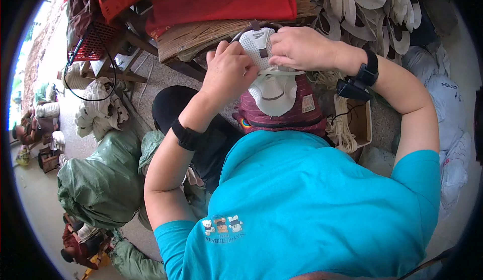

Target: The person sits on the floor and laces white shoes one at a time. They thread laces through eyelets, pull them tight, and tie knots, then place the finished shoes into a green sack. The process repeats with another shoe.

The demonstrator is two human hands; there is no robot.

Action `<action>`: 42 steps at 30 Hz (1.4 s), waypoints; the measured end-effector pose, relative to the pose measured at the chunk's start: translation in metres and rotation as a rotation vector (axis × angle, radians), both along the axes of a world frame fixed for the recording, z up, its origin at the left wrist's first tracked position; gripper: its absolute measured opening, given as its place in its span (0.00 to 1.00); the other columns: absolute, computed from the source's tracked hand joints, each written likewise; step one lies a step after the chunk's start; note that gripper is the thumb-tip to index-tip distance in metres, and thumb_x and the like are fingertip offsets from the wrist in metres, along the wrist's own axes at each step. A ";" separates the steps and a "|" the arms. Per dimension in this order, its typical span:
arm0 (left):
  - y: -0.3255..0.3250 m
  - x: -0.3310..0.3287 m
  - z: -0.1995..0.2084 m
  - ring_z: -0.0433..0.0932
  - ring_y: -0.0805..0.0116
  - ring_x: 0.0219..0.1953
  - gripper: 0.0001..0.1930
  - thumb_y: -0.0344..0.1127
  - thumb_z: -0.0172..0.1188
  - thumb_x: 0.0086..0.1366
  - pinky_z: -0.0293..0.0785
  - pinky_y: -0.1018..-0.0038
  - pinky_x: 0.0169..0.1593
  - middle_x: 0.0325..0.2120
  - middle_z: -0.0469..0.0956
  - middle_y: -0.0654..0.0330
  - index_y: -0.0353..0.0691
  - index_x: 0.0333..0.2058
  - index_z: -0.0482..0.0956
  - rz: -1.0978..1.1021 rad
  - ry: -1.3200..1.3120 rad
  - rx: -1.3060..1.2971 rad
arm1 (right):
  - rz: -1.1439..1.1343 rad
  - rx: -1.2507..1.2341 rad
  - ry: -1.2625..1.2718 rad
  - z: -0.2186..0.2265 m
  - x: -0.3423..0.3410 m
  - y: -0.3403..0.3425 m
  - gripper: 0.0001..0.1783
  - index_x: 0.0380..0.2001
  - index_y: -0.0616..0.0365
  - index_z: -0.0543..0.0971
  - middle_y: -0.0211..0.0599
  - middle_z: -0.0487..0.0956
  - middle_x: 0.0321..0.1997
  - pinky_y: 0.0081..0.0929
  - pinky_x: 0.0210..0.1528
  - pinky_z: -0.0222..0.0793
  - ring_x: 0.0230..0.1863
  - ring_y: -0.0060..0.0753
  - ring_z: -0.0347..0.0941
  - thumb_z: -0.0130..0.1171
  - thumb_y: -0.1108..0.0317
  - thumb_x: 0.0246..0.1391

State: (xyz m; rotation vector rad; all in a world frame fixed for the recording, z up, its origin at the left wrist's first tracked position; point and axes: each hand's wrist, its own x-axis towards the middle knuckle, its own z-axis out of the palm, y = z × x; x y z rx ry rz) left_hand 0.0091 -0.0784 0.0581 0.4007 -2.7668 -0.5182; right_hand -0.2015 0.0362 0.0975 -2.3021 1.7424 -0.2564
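A white shoe upper (275, 94) with a perforated mesh part and a rounded toe rests over my lap, on a maroon striped cloth (302, 110). A flat white lace (283, 72) crosses it. My left hand (227, 68) is at the upper's left side, fingers curled and closed by the lace's left end. Over the right edge of the upper, my right hand (302, 48) is closed in a pinch; its fingertips hide what is between them. Both wrists wear black straps, and a small black device (353, 89) hangs at the right one.
Ahead stands a wooden table (201, 37) with a red bag (221, 3) on it. Shoe pieces (372, 0) hang at the far right. Cream laces (342, 134) spill from a box (365, 124) beside my lap. Green sacks (103, 177) stand left, whitish sacks (445, 103) right. Other people sit far left.
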 end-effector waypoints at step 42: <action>-0.216 0.231 -0.089 0.74 0.70 0.22 0.08 0.24 0.56 0.72 0.85 0.66 0.42 0.23 0.75 0.59 0.39 0.31 0.71 0.698 1.450 1.519 | -0.923 0.087 -1.857 -0.012 -0.110 0.046 0.10 0.33 0.59 0.75 0.16 0.59 0.20 0.15 0.16 0.45 0.17 0.11 0.51 0.58 0.65 0.69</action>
